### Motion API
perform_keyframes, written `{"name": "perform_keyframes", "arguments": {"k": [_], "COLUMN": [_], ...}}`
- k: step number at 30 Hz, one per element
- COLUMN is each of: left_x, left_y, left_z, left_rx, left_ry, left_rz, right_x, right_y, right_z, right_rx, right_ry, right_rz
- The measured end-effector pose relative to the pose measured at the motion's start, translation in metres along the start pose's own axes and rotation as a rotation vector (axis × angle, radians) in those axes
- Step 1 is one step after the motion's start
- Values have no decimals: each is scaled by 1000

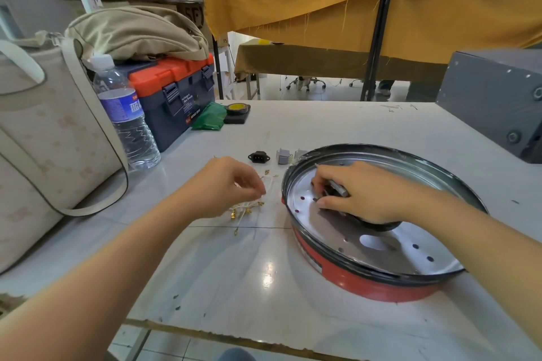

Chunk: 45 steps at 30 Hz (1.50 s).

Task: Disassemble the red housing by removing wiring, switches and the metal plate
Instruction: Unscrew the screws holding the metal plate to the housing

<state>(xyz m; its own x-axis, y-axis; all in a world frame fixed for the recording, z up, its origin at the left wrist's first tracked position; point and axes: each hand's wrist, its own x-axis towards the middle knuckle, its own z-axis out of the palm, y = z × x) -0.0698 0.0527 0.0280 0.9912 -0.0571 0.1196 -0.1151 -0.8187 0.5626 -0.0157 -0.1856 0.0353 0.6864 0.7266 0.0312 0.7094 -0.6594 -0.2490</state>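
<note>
Resting on the table [352,126], red housing [366,284] with metal plate [390,255] inside; right hand [360,193] grips a slim tool on it, left hand [225,184] pinches loose wiring [246,208]; risk: unsteadied housing sliding if the tool slips.

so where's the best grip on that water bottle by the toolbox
Take the water bottle around its ribbed lower body, coming from the right, table-facing side. It stands upright, with the beige bag close on its left and the toolbox just behind it, so the right and front look like the open sides.
</note>
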Motion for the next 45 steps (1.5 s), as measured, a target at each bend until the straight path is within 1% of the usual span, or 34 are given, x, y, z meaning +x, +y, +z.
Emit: {"name": "perform_keyframes", "arguments": {"k": [3,9,12,17,19,23,25,26,28,31,33,36,39,43,45], "left_x": [-8,-17,-20,-23,-23,-19,-16,-15,-10,4,16,30,37,36,31], "left_y": [-5,-10,-12,-12,-10,-1,8,13,24,36,43,48,51,50,50], "left_z": [5,20,23,18,14,10,14,17,24,28,30,33,34,33,31], "left_rx": [146,238,242,146,94,-36,-97,-124,-154,-155,-130,-57,-4,82,136], "left_ry": [-89,-78,-73,-88,-52,129,196,210,211,212,176,90,59,118,144], "left_rz": [35,64,72,55,53,28,26,27,30,37,28,-5,-31,-17,-19], "right_x": [-2,-4,-5,-5,-5,-5,-5,-5,-8,-13,-18,-24,-29,-31,-32], "right_y": [-2,-3,-3,-3,-2,-1,0,0,1,2,5,9,14,20,23], "right_z": [1,5,7,8,8,5,1,-2,-8,-17,-20,-21,-22,-21,-20], "right_rx": [4,23,32,41,48,99,152,215,401,662,758,797,815,787,779], "right_ry": [7,39,50,64,59,51,91,127,194,254,282,335,395,457,456], "right_rz": [8,22,30,39,39,63,77,80,91,125,150,184,211,248,266]}}
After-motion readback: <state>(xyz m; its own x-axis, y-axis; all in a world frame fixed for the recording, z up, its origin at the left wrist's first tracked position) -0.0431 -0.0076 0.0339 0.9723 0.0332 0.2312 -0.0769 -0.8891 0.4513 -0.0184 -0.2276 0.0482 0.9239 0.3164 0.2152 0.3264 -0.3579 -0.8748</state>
